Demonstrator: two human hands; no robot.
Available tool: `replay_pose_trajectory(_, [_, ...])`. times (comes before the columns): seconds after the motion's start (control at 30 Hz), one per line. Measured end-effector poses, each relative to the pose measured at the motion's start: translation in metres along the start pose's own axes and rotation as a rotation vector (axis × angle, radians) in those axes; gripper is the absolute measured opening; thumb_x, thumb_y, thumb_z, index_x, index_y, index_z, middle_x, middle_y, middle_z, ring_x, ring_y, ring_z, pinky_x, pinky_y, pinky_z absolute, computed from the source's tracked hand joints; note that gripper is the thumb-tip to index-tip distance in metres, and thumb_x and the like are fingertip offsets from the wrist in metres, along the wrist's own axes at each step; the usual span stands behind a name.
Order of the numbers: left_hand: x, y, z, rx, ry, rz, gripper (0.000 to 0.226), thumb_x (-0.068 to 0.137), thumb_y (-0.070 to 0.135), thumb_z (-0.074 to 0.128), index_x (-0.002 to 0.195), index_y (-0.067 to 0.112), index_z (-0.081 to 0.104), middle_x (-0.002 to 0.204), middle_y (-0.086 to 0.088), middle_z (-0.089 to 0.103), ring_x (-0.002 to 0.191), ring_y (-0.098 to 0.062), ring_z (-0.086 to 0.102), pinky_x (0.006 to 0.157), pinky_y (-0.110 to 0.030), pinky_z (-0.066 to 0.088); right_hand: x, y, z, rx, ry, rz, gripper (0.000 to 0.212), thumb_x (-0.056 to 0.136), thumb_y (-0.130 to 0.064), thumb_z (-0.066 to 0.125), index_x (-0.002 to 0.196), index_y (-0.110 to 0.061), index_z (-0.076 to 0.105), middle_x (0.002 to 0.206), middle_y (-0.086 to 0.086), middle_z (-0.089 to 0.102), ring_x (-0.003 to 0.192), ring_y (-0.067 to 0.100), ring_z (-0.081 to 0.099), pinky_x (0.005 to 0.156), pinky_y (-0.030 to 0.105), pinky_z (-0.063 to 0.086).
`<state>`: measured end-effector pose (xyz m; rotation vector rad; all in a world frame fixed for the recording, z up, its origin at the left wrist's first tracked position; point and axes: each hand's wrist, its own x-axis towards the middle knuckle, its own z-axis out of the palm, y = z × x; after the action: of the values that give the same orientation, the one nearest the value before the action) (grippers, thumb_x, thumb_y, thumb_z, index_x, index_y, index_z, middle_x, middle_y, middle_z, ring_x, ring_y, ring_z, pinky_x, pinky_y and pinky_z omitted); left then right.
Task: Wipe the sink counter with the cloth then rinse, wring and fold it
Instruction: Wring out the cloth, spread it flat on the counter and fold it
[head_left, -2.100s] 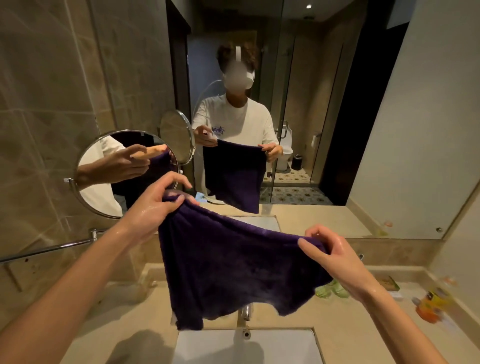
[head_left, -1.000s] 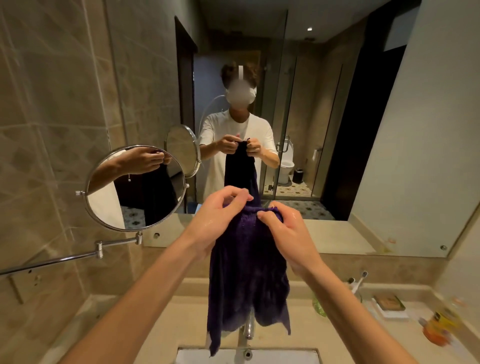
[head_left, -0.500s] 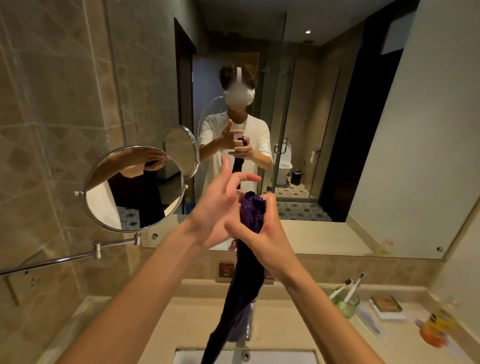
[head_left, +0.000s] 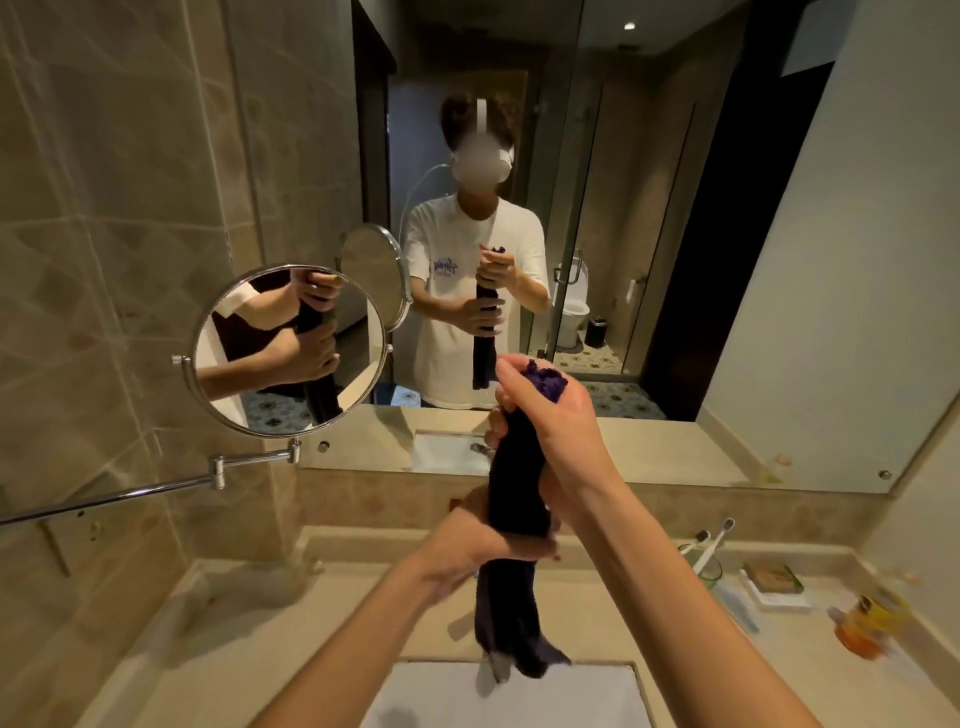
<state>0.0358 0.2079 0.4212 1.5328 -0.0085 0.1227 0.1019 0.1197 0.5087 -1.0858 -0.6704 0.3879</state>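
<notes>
The dark purple cloth (head_left: 517, 483) hangs bunched into a vertical rope above the white sink basin (head_left: 597, 696). My right hand (head_left: 558, 421) grips its top end, with a purple tuft sticking out above the fist. My left hand (head_left: 485, 540) grips the cloth lower down, fingers wrapped round its middle. The loose tail (head_left: 506, 634) dangles just above the basin. The beige sink counter (head_left: 260, 649) spreads to both sides of the basin. The tap is hidden behind the cloth.
A round swivel mirror (head_left: 288, 351) on a metal arm (head_left: 156, 486) juts out at the left. On the counter's right stand a glass with toothbrushes (head_left: 709, 553), a soap box (head_left: 774, 579) and an orange bottle (head_left: 862, 626). The wall mirror (head_left: 675, 260) rises behind.
The cloth was held spread between both hands, then gathered into a rope. My left hand has slid down from the top to the cloth's middle, while the right hand keeps the top end.
</notes>
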Motion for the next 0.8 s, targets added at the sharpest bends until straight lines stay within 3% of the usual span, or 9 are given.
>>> replay_pose_trajectory(0.07, [-0.001, -0.014, 0.008, 0.006, 0.090, -0.035, 0.025, 0.066, 0.006, 0.084, 0.080, 0.027, 0.078, 0.081, -0.004, 0.075, 0.084, -0.028, 0.072, 0.097, -0.058, 0.055, 0.001, 0.001, -0.001, -0.021, 0.089, -0.017, 0.019, 0.094, -0.021, 0.070, 0.087, -0.011, 0.056, 0.063, 0.003, 0.043, 0.050, 0.017, 0.041, 0.050, 0.029, 0.038])
replay_pose_trajectory(0.13, [-0.003, -0.028, 0.010, 0.043, 0.078, -0.043, 0.028, 0.074, 0.003, 0.080, 0.091, 0.023, 0.072, 0.080, 0.002, 0.073, 0.080, -0.028, 0.071, 0.091, -0.054, 0.058, 0.002, 0.002, -0.004, 0.021, 0.178, 0.025, 0.030, 0.096, -0.025, 0.068, 0.076, -0.014, 0.048, 0.062, 0.003, 0.036, 0.049, 0.016, 0.035, 0.047, 0.027, 0.034])
replay_pose_trajectory(0.37, [-0.022, -0.094, 0.000, 0.112, -0.023, -0.249, 0.029, 0.074, 0.007, 0.074, 0.103, 0.011, 0.067, 0.085, -0.008, 0.069, 0.080, -0.024, 0.071, 0.091, -0.052, 0.059, 0.013, -0.019, -0.008, 0.105, 0.252, 0.015, 0.033, 0.099, -0.024, 0.064, 0.072, -0.017, 0.046, 0.056, -0.002, 0.034, 0.045, 0.013, 0.034, 0.043, 0.025, 0.034])
replay_pose_trajectory(0.47, [-0.040, -0.123, 0.005, 0.084, 0.055, -0.319, 0.025, 0.078, 0.000, 0.067, 0.101, 0.006, 0.061, 0.081, -0.009, 0.068, 0.074, -0.026, 0.072, 0.064, -0.033, 0.057, 0.023, -0.035, -0.020, 0.128, 0.260, -0.001, 0.033, 0.099, -0.024, 0.063, 0.071, -0.018, 0.047, 0.057, -0.002, 0.036, 0.045, 0.011, 0.035, 0.044, 0.024, 0.035])
replay_pose_trajectory(0.57, [-0.052, -0.142, 0.010, -0.107, 0.185, -0.295, 0.020, 0.073, 0.000, 0.061, 0.092, 0.003, 0.057, 0.065, -0.002, 0.057, 0.051, -0.022, 0.053, 0.052, -0.029, 0.040, 0.031, -0.037, -0.038, -0.019, 0.265, 0.000, 0.031, 0.099, -0.025, 0.062, 0.074, -0.017, 0.046, 0.059, -0.001, 0.036, 0.047, 0.012, 0.036, 0.046, 0.025, 0.035])
replay_pose_trajectory(0.63, [-0.055, -0.151, 0.009, -0.198, 0.182, -0.378, 0.021, 0.071, 0.005, 0.063, 0.092, 0.006, 0.057, 0.064, -0.003, 0.052, 0.051, -0.021, 0.047, 0.053, -0.029, 0.036, 0.035, -0.023, -0.054, -0.114, 0.320, 0.035, 0.032, 0.098, -0.026, 0.063, 0.073, -0.018, 0.046, 0.058, -0.001, 0.038, 0.047, 0.013, 0.037, 0.048, 0.027, 0.035])
replay_pose_trajectory(0.73, [-0.062, -0.162, 0.005, -0.288, 0.104, -0.542, 0.033, 0.078, 0.008, 0.074, 0.107, 0.005, 0.059, 0.064, -0.006, 0.043, 0.049, -0.018, 0.040, 0.053, -0.026, 0.034, 0.032, 0.011, -0.079, -0.247, 0.407, 0.102, 0.034, 0.097, -0.030, 0.065, 0.070, -0.017, 0.047, 0.058, 0.002, 0.041, 0.047, 0.016, 0.042, 0.052, 0.032, 0.036])
replay_pose_trajectory(0.8, [-0.062, -0.159, 0.002, -0.195, 0.087, -0.630, 0.038, 0.086, 0.026, 0.077, 0.117, 0.009, 0.062, 0.062, 0.000, 0.043, 0.049, -0.014, 0.038, 0.052, -0.025, 0.032, 0.022, 0.037, -0.092, -0.381, 0.395, 0.140, 0.033, 0.095, -0.035, 0.066, 0.074, -0.015, 0.052, 0.061, 0.004, 0.046, 0.053, 0.019, 0.047, 0.054, 0.032, 0.040])
